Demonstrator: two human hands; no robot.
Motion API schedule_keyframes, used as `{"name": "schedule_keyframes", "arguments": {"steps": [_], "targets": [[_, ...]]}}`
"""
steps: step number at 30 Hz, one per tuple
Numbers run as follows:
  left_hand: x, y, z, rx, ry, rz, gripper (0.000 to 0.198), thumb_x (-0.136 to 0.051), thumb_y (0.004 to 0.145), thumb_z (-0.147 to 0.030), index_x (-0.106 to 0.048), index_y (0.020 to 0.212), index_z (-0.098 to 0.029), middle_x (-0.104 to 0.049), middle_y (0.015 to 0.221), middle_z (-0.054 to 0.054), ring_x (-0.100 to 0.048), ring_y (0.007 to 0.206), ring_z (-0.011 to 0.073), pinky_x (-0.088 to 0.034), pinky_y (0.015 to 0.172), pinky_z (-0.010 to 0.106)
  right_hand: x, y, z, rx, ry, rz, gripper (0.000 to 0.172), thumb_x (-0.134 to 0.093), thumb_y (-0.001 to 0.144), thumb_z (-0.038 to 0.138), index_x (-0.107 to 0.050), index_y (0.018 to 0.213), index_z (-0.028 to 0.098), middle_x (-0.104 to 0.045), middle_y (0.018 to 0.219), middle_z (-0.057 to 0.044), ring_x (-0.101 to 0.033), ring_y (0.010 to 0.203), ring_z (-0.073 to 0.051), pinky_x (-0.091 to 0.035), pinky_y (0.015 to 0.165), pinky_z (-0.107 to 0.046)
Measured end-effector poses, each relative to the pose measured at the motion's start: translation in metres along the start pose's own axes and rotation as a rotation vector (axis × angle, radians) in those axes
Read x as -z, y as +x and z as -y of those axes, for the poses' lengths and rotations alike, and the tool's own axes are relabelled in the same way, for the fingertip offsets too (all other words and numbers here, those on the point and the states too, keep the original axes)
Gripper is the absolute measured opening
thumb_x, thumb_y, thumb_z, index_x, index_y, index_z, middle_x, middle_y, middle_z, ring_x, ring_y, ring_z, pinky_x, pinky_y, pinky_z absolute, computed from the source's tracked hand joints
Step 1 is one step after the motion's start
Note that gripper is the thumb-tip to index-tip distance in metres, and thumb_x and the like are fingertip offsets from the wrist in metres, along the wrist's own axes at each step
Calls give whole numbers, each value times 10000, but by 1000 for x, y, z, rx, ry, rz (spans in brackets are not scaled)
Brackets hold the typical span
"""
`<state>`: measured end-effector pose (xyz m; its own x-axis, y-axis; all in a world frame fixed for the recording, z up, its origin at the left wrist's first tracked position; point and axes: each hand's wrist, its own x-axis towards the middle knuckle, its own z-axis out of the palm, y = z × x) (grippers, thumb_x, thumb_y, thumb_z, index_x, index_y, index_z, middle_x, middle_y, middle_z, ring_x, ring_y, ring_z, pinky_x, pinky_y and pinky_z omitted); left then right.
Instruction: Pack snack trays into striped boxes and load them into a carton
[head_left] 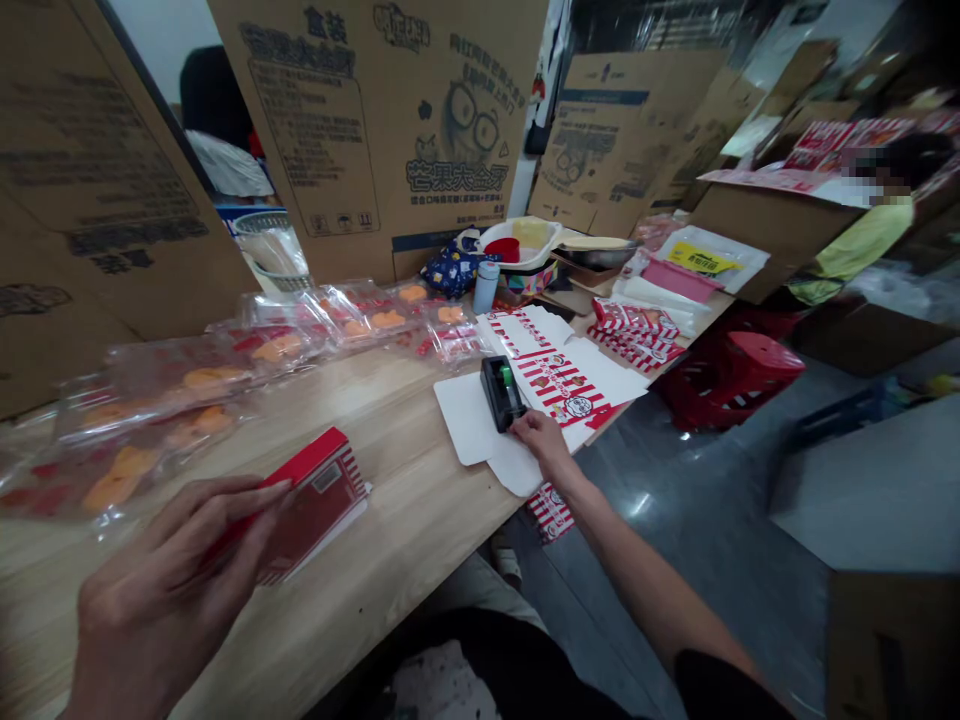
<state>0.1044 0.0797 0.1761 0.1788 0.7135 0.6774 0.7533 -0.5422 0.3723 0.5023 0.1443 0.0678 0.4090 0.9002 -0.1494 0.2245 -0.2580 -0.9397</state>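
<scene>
My left hand (176,585) grips a red box (319,490) with striped edges and a small barcode label, its fingers closed over the top edge. The box stands on the wooden table, with a white flap showing along its lower right side. At the cutting end of a black tape dispenser (499,392), my right hand (538,437) has its thumb and fingers pinched together; any tape between them is too small to see. Under the dispenser lie flat red-and-white striped carton blanks (562,375) with white flaps.
Clear plastic bags (277,345) with orange pieces lie in a row along the table's back. Large cardboard boxes (390,130) stand behind. A blue bottle (486,288) is beside a basin (521,245). A red stool (739,375) and a person in yellow (862,245) are at right.
</scene>
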Motion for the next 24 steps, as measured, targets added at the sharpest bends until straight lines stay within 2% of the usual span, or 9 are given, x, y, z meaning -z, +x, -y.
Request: {"name": "schedule_keyframes", "arguments": {"steps": [4,7,8,10,13,14,16,19,24], "targets": [[5,5,-16,-162,90,-44,73,-661,913,-242,-689,979,-251,-744,896,-12,-705,780,151,-548,688,260,0,-16,-5,112,-101,-135,236,-611,689,322,-484,522,212,-688,874,-73,-603,987,-242,-492,832,-324],[9,4,-27,-134,57,-4,87,-640,914,-151,-665,981,-200,-736,948,34,-711,835,144,-563,750,247,2,-39,16,222,-111,-152,172,-598,732,307,-537,603,212,-661,856,-74,-583,933,-233,-473,817,-339],[10,3,-28,-105,38,16,105,-629,912,-129,-663,993,-187,-731,979,55,-712,873,150,-565,770,252,-2,-49,28,273,-103,-126,131,-603,763,310,-604,689,201,-652,809,-55,-584,840,-210,-473,774,-330],[11,-1,-29,-59,1,27,122,-610,912,-102,-663,997,-171,-723,1011,82,-708,921,159,-566,790,258,-16,-75,58,401,-31,58,175,-613,835,322,-698,898,183,-614,689,-3,-548,633,-154,-452,633,-291],[14,-8,-29,-23,-28,14,116,-590,919,-98,-656,980,-171,-725,999,87,-706,924,164,-565,796,267,-53,-121,109,479,199,530,301,-596,889,312,-723,1120,166,-544,589,45,-482,512,-106,-395,505,-243],[15,-9,-31,-2,-32,10,110,-587,921,-106,-645,985,-174,-724,989,85,-706,916,165,-565,794,271,-67,-135,124,476,258,657,386,-584,897,304,-684,1242,163,-533,569,59,-470,493,-99,-396,494,-237],[18,-11,-33,61,-34,7,108,-587,922,-135,-603,1017,-183,-714,968,76,-707,882,166,-567,778,274,-95,-155,148,447,343,818,568,-572,897,301,-541,1442,146,-538,544,78,-462,465,-93,-408,483,-233],[21,-14,-35,160,-83,-14,216,-605,911,-178,-499,1098,-197,-689,973,61,-711,863,163,-578,776,273,-128,-166,162,352,384,904,740,-589,867,319,-389,1542,90,-573,523,81,-483,436,-93,-425,469,-232],[23,-20,-30,186,-129,-38,291,-632,903,-194,-445,1126,-206,-676,991,58,-712,867,166,-577,746,268,-152,-165,154,181,346,879,799,-611,817,344,-391,1530,58,-603,490,70,-508,382,-105,-444,423,-226]]}}
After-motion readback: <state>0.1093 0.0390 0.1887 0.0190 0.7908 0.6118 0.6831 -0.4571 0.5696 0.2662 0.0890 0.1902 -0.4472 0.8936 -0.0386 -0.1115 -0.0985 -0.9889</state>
